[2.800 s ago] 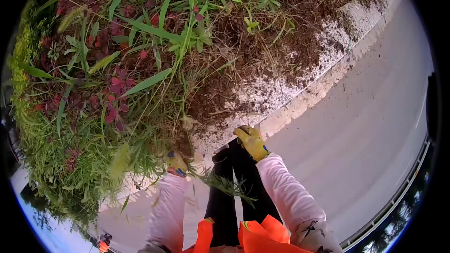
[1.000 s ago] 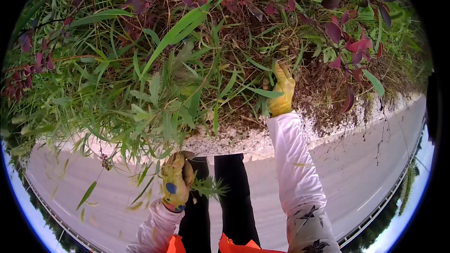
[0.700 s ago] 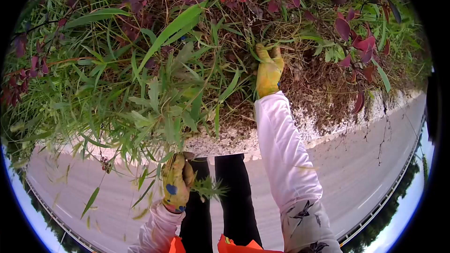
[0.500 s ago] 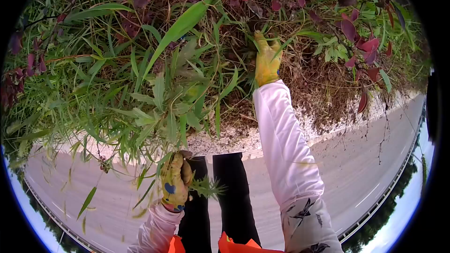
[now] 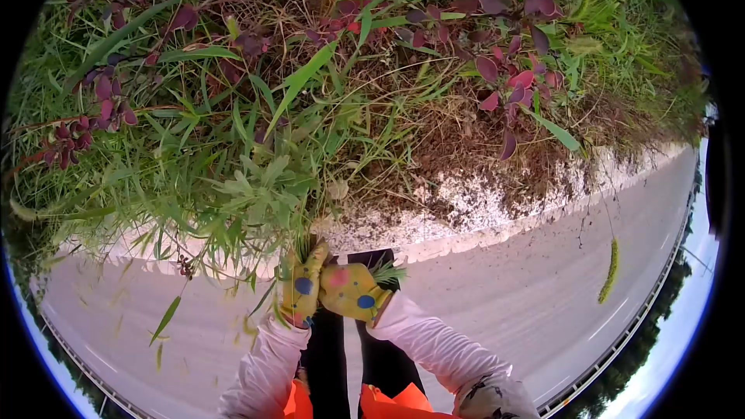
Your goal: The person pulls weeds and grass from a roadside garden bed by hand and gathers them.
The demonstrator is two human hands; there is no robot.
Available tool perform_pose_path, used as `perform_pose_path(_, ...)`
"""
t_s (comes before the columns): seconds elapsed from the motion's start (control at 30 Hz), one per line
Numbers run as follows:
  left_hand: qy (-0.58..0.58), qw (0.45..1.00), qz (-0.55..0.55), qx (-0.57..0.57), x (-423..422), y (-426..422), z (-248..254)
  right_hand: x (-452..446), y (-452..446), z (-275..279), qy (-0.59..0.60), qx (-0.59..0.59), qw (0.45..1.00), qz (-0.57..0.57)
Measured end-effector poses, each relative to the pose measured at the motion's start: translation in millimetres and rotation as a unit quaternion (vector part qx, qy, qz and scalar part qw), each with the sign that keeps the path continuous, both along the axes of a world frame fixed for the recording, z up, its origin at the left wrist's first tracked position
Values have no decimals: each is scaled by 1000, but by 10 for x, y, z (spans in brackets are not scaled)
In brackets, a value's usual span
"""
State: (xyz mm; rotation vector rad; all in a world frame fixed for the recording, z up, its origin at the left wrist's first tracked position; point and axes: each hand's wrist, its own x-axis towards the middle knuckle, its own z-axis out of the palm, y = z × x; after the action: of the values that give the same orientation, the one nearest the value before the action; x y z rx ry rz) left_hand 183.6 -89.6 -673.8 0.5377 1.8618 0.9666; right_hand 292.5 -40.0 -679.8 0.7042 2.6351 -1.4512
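Note:
In the head view my left hand (image 5: 299, 291), in a yellow glove with blue dots, is closed round a bunch of weeds (image 5: 304, 245) low in front of my legs. My right hand (image 5: 353, 292), gloved the same way, presses against it from the right, its fingers curled onto the same bunch. A green leafy tuft (image 5: 388, 272) sticks out behind the right hand. Broad-leaved and grassy growth (image 5: 260, 186) stands just beyond the left hand. The fingertips of both hands are partly hidden where they meet.
A pale stone kerb (image 5: 466, 213) edges the planted bed, with loose soil on it. Dark red-leaved shrub branches (image 5: 512, 85) hang over grass and brown soil (image 5: 458, 140). The paved road (image 5: 535, 287) lies behind my legs, with a guardrail (image 5: 632, 341) along its far side.
My right hand has come out of the growth at the bed, back and down to meet my left hand. The left hand has stayed low with its weeds. The view has shifted slightly.

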Motion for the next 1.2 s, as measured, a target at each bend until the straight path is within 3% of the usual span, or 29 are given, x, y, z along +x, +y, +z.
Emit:
perform_pose_path(0.07, -175, 934, 302, -71, -30, 39, 99, 55, 175, 57, 107, -212, 959, -158)
perform_pose_path(0.1, -193, 930, 311, -6, -149, -19, 74, 97, 452, 153, 69, -358, 881, -302)
perform_pose_path(0.13, -234, 906, 351, -18, -286, -4, 131, 160, 775, 203, 28, -489, 758, -430)
perform_pose_path(0.17, -250, 900, 358, 2, -370, -29, 249, 214, 995, 7, 52, -352, 766, -535)
perform_pose_path(0.2, -267, 893, 363, 22, -439, -61, 350, 267, 1227, -319, 130, -154, 804, -560)
perform_pose_path(0.27, -275, 888, 365, 57, -515, -242, 424, 286, 1710, -486, 1, -20, 824, -567)
perform_pose_path(0.33, -256, 888, 382, 25, -529, -348, 448, 210, 2053, -643, -112, 20, 870, -480)
perform_pose_path(0.43, -245, 895, 374, 14, -468, -479, 438, 116, 2289, -845, -124, 62, 917, -375)
perform_pose_path(0.53, -263, 890, 374, -3, -431, -482, 430, 94, 2197, -897, -178, 104, 890, -407)
perform_pose_path(0.57, -272, 890, 365, 2, -428, -473, 447, 122, 2079, -1011, -122, 136, 855, -486)
perform_pose_path(0.6, -272, 890, 365, 3, -423, -456, 475, 232, 1989, -1279, -17, 131, 851, -507)
perform_pose_path(0.67, -263, 881, 393, -3, -428, -415, 509, 179, 1840, -1165, -10, -162, 736, -657)
perform_pose_path(0.73, -262, 888, 377, 11, -504, -485, 494, -28, 1436, -746, 31, -301, 635, -711)
perform_pose_path(0.77, -264, 893, 365, 29, -528, -525, 493, -18, 1037, -853, 83, -363, 669, -643)
perform_pose_path(0.83, -250, 890, 382, 20, -552, -539, 495, 10, 551, -861, 133, -319, 803, -486)
perform_pose_path(0.9, -233, 888, 395, 22, -615, -605, 464, 35, 753, -739, -85, -130, 921, -357)
perform_pose_path(0.93, -230, 890, 393, 19, -641, -665, 470, 17, 907, -576, -178, -31, 943, -278)
perform_pose_path(1.03, -244, 893, 378, 18, -670, -727, 415, -116, 1596, -783, -164, 245, 901, -318)
perform_pose_path(1.07, -242, 894, 376, 16, -656, -700, 426, -242, 1762, -578, -214, 244, 889, -323)
perform_pose_path(1.17, -211, 902, 376, -33, -595, -634, 449, -577, 2093, -982, -126, 205, 911, -334)
perform_pose_path(1.2, -234, 895, 378, -22, -582, -652, 416, -665, 2134, -894, -76, 197, 921, -328)
